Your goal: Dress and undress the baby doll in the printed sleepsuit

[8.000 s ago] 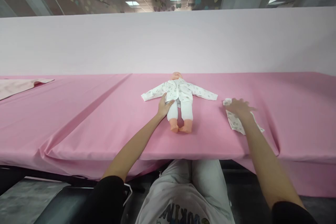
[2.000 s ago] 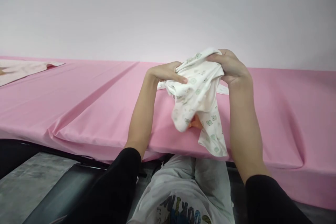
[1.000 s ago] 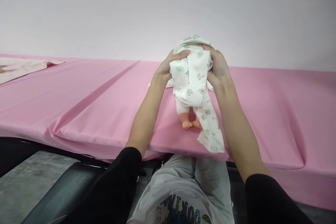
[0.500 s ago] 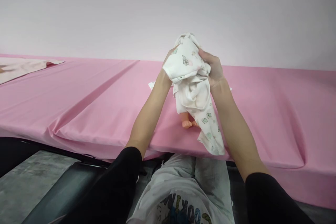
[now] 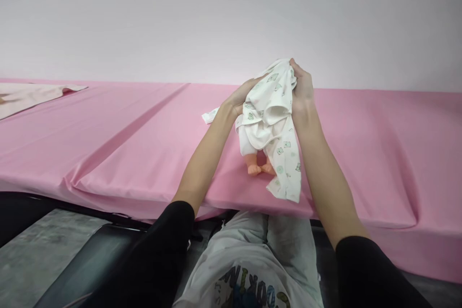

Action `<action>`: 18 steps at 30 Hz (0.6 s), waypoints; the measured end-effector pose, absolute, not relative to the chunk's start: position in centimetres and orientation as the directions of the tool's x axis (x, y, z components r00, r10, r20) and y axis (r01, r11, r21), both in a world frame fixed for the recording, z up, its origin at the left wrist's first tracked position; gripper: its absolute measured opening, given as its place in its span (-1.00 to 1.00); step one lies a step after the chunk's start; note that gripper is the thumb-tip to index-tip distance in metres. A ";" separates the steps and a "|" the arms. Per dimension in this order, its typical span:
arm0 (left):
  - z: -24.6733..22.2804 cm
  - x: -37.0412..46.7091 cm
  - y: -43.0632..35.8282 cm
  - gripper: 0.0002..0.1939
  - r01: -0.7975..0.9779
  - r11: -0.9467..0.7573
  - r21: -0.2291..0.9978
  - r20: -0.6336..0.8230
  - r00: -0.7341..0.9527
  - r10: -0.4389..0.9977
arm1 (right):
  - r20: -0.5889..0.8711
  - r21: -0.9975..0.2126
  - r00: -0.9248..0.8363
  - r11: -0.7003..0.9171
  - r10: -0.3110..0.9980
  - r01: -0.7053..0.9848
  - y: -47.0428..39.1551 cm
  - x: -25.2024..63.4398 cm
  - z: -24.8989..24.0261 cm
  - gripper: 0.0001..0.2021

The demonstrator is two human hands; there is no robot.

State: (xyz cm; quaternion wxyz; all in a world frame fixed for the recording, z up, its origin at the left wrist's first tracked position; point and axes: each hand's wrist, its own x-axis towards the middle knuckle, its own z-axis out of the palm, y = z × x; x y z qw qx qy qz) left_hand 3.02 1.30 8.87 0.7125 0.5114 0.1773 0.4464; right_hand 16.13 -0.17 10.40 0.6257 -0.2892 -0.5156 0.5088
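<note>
A white baby garment [image 5: 276,89] with small green prints is bunched up between my hands, and one long part of it hangs down toward the table's front edge. My right hand [image 5: 302,87] pinches its top right side. My left hand [image 5: 245,94] grips it from the left, with the fingers partly tucked behind or under the cloth. Beneath the garment lies a baby doll [image 5: 254,166], whose bare feet and white-clothed lower body show; its head and upper body are hidden by the cloth. A printed cloth end [image 5: 210,115] sticks out left of my left wrist.
Pink cloth [image 5: 144,130] with raised folds covers the long table. At the far left lies a pale pink cloth [image 5: 32,96]. A white partition [image 5: 162,33] stands along the back. A dark chair [image 5: 90,264] is at the lower left.
My right hand has shifted slightly right and up, pulling the garment's top that way. My left hand has moved right and a little down. More of the doll's feet shows.
</note>
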 end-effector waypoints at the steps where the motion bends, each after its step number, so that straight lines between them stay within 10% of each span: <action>1: 8.6 2.7 1.3 -0.72 -0.418 0.061 0.906 0.212 0.575 0.790 | 0.313 -0.900 -0.066 0.273 0.948 -0.341 -0.3 16.1 10.6 -0.67; 12: 9.3 0.0 2.7 -0.80 -0.429 -0.156 0.890 0.333 0.375 0.865 | 0.255 -0.966 -0.475 0.243 0.842 -0.087 -3.4 16.5 9.9 -0.54; 18: 7.9 1.5 2.9 -0.77 -0.291 -0.165 0.942 0.287 0.448 0.847 | 0.454 -0.875 -0.183 0.398 0.872 -0.275 -2.5 16.1 10.5 -0.66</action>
